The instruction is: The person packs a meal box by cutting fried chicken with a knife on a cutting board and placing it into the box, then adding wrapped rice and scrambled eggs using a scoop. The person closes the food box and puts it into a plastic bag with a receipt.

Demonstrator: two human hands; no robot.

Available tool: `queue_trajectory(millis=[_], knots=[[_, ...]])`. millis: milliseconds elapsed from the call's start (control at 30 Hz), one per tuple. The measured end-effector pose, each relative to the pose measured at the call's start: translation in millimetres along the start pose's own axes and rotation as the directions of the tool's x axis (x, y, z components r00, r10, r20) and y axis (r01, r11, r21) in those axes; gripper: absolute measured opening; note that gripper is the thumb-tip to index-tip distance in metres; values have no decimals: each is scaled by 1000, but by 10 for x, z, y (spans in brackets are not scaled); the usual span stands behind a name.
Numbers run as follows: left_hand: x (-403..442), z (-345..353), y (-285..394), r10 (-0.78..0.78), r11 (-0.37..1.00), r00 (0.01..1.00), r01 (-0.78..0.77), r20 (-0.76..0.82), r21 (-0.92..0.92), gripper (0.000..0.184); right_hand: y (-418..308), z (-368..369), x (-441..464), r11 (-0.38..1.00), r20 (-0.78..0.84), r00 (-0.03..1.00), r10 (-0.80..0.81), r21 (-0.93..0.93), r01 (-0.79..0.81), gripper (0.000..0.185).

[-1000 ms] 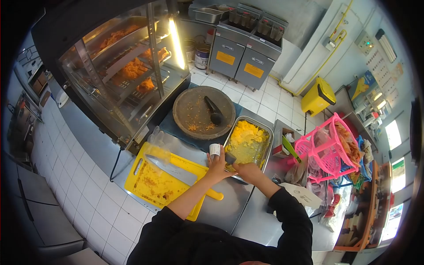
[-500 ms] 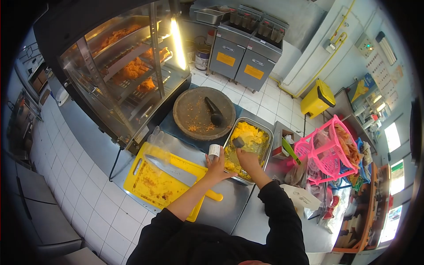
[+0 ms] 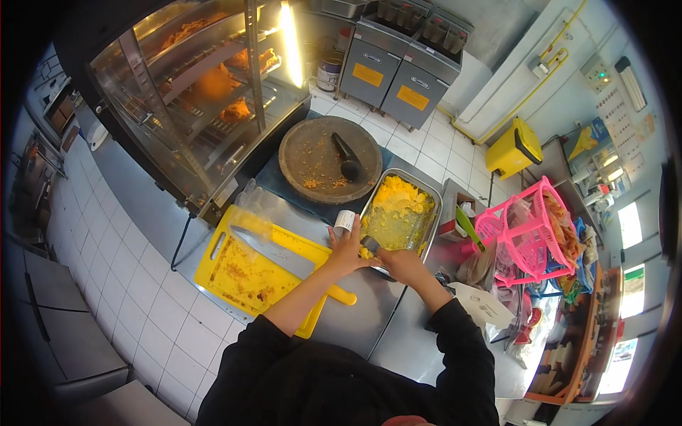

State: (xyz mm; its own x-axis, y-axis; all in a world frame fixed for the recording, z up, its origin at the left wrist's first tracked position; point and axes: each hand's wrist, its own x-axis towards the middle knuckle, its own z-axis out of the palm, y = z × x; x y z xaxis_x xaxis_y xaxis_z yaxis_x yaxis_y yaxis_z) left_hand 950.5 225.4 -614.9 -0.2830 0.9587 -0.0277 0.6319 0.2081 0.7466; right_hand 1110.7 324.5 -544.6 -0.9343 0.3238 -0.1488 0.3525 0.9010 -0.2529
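My left hand [image 3: 346, 257] is closed around a small white cup [image 3: 344, 222] with print on its side, beside the metal tray's left edge. What is inside the cup cannot be made out. My right hand [image 3: 403, 265] grips a dark grey spoon [image 3: 370, 245], its handle mostly hidden by the fingers. The spoon's head is at the near left corner of the metal tray [image 3: 435, 206], close to my left hand. Soft yellow food [image 3: 401, 200] is heaped at the tray's far end, with a thinner layer nearer me.
Left of my hands lies a yellow cutting board [image 3: 241, 277] with a large knife [image 3: 273, 254] on it. A stone mortar [image 3: 312, 153] with a dark pestle [image 3: 346, 160] stands behind. A lit food warmer [image 3: 185, 106] is at back left, a pink basket [image 3: 529, 220] at right.
My right hand has come back toward me, bringing the spoon from the tray's middle to its near left corner. The left hand keeps the cup in about the same place.
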Motion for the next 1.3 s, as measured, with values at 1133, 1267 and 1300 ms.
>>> queue_trajectory(millis=[1133,1267,1300], knots=[[10,-18,37,-19,998,1000,19,3,63,137,31,244,27,943,-219,962,165,322,-89,19],[9,-57,60,-19,997,1000,18,8,69,138,390,459,56,640,58,929,364,710,-295,24],[14,-53,56,-24,997,1000,23,7,80,138,406,437,26,374,217,902,374,855,-361,26]])
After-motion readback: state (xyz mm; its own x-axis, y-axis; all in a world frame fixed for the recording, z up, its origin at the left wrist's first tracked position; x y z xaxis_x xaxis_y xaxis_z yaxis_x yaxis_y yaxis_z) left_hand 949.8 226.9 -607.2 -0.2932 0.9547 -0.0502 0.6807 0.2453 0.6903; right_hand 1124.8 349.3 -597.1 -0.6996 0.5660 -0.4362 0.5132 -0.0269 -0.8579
